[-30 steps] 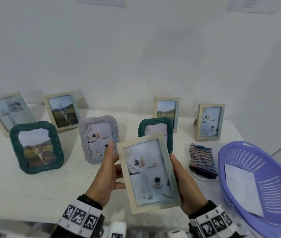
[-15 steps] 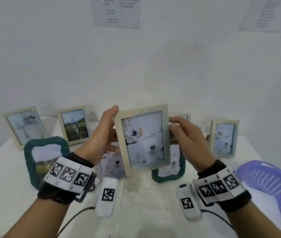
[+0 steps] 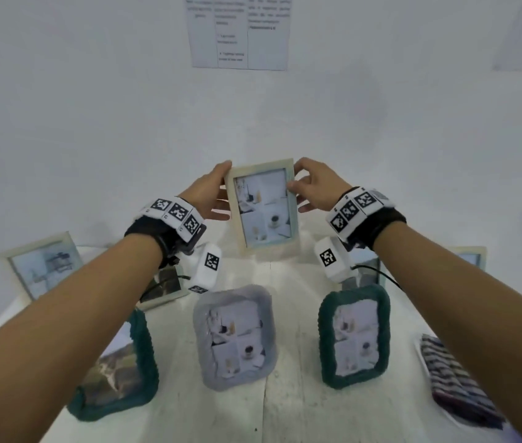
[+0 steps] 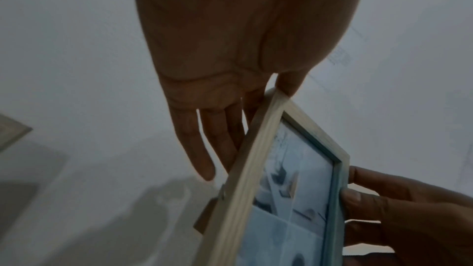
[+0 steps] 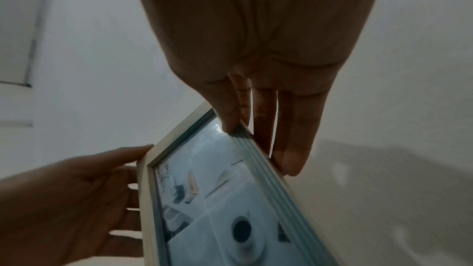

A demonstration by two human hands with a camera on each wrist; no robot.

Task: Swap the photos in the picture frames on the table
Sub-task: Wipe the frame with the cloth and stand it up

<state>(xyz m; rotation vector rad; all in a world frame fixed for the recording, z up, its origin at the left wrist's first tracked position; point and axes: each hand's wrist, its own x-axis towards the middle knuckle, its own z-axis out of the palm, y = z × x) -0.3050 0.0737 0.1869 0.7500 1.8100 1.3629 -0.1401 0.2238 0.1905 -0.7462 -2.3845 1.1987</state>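
We hold the pale wooden frame (image 3: 263,207) upright over the worktop's (image 3: 291,394) far edge, our left hand (image 3: 207,193) pinching its left rail and our right hand (image 3: 315,190) pinching the right. It looks light and stiff, but the glazed front seems fragile and slick, so we should keep to the rails.

Pale matt wood-grain frame (image 3: 263,206), glossy glazed photo; rough whitewashed table (image 3: 285,394).
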